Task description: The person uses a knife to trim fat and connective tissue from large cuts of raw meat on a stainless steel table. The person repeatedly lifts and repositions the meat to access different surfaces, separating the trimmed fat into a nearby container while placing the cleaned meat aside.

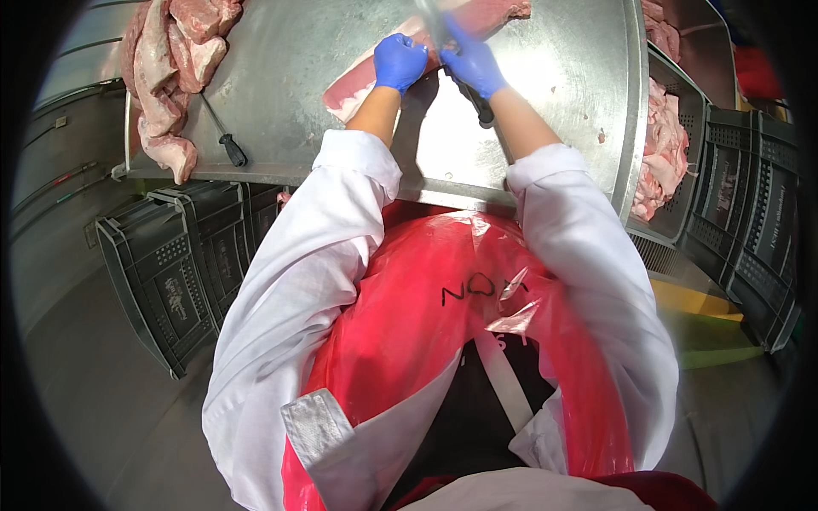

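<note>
Knife work on raw meat, apparently in mid-course. At top centre, a long slab of meat (490, 17), lean pink with a pale fatty margin, lying aslant on the metal surface (290, 102), its lower end left of the hands and its far end towards the upper right. Left hand (400, 64), blue-gloved, curled with fingers folded down against the slab; cannot tell whether pinching an edge or merely pressing. Right hand (473, 68), likewise gloved, closed about a knife (477, 103), with the black handle protruding below the palm; blade blurred, directed towards the top edge, exact contact with the slab not discernible. Done, to judge by the layout: slab positioned, steadied and under the knife, with pale meat pieces (663, 153) gathered in a grey crate (697, 140) at right. Left, presumably: completion of the knife work on the slab, apparently in one piece outside the area hidden by the hands. At upper left, a heap of meat (166, 68) beside a black-handled sharpening steel (232, 149), both out of hand; whether awaiting the knife or already worked, impossible to tell.
</note>
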Tool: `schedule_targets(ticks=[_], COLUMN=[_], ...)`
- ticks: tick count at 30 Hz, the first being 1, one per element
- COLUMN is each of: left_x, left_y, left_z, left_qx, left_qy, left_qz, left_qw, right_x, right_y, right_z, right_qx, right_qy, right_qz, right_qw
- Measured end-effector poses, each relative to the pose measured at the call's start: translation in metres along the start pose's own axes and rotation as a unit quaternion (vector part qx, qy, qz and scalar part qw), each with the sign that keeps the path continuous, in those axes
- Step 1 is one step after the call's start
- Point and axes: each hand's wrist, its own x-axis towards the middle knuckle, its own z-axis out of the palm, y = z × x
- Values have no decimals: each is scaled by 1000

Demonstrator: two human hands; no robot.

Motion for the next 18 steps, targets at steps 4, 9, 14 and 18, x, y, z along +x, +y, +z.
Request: schedule_targets(ticks=[4, 9, 14, 18], left_x=[1, 0, 8, 14], left_y=[-21, -14, 5, -5], left_z=[-6, -21, -46, -78], left_qx=[-65, -188, -215, -247], left_qy=[-8, -49, -87, -91], left_qz=[-58, -105, -153, -161], left_qw=[996, 975, 961, 951], right_x=[-67, -69, -53, -105], right_y=[-7, -9, -29, -13], right_z=[3, 11, 16, 9], right_qx=[-63, -82, -23, -33], right_qy=[-102, -117, -157, -209], right_qz=[21, 50, 107, 52], right_qw=[993, 989, 981, 976])
